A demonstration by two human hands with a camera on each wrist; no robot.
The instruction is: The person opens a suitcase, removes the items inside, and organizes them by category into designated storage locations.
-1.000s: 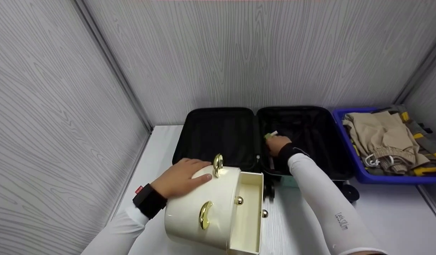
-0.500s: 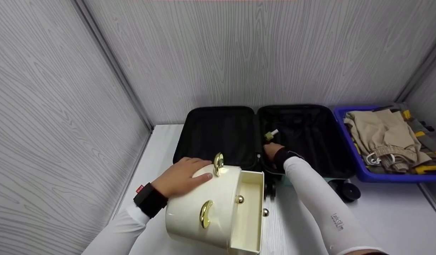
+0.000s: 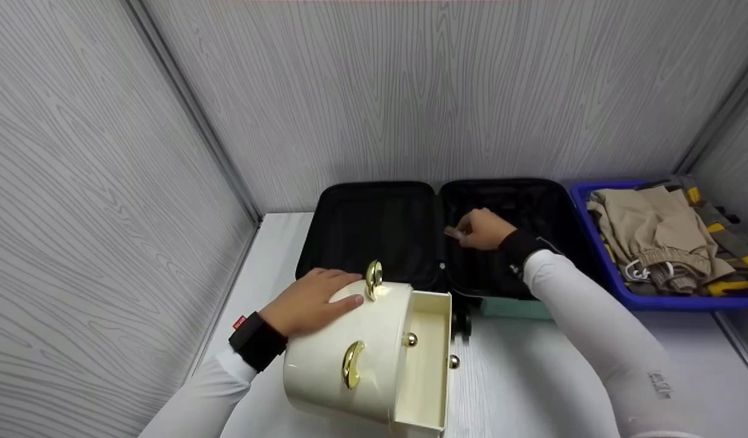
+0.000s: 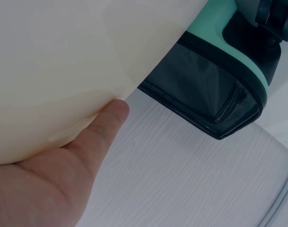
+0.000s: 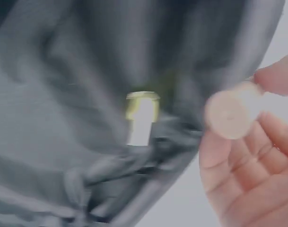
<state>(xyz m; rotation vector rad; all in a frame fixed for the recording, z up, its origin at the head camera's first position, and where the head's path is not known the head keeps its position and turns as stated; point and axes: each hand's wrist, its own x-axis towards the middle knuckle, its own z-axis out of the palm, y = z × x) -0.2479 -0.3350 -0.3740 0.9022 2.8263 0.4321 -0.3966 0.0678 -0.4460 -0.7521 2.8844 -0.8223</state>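
My left hand [image 3: 316, 302] rests with its fingers straight on a glossy cream cosmetic case [image 3: 331, 359] with gold handles; its thumb lies along the wall in the left wrist view. The case's drawer [image 3: 425, 365] is pulled out. Over the right half of an open black-lined suitcase [image 3: 380, 231], my right hand [image 3: 484, 230] pinches a small pinkish cylinder [image 3: 454, 233] between thumb and fingers. In the right wrist view its round pale end [image 5: 227, 115] shows; its exact kind is unclear. A small yellow-green bottle with a white cap [image 5: 143, 116] lies on the dark lining, blurred.
A blue basket [image 3: 672, 306] at the right holds folded beige shorts [image 3: 654, 225] and grey-yellow clothing. Suitcase wheels [image 3: 462, 322] stick out near the drawer. Wood-grain panels [image 3: 410, 91] stand close behind and at both sides.
My right hand has gone from low by the suitcase's middle hinge to higher and a little right, bringing up the pinkish cylinder. The green bottle was let go earlier. My left hand stays on the case.
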